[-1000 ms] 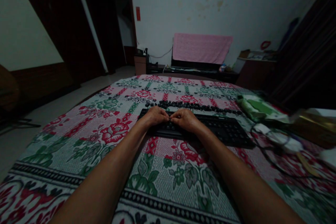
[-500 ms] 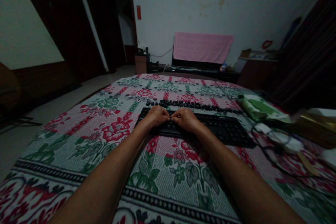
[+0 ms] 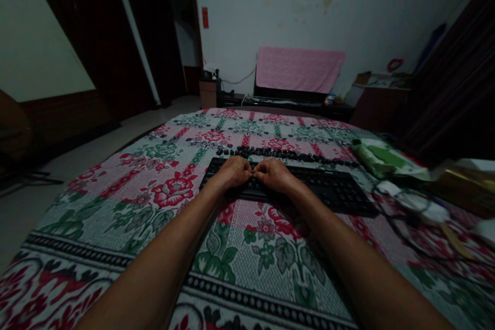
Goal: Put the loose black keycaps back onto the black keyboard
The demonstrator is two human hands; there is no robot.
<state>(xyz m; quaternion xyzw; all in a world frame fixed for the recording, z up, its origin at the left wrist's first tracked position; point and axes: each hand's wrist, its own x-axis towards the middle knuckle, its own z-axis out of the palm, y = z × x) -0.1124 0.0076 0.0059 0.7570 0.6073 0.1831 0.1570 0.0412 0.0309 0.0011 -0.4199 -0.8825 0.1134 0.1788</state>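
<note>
A black keyboard [image 3: 328,189] lies on the flowered tablecloth, partly covered by both hands. My left hand [image 3: 234,171] rests over its left half, fingers closed and pinched near the keys. Close beside it, my right hand [image 3: 274,174] is likewise pinched, its fingertips almost meeting the left ones. Whatever sits between the fingertips is too small and dark to make out. Just behind the keyboard runs a long row of loose black keycaps [image 3: 288,154].
On the right are a green and white tissue pack [image 3: 386,157], a gold box [image 3: 464,185], and a white object [image 3: 423,207] among black cables. A patterned tablecloth [image 3: 154,237] covers the table. A pink cloth [image 3: 299,69] hangs over something by the far wall.
Both hands stay over the same part of the keyboard, with only a slight shift of the fingers. The view has moved a little.
</note>
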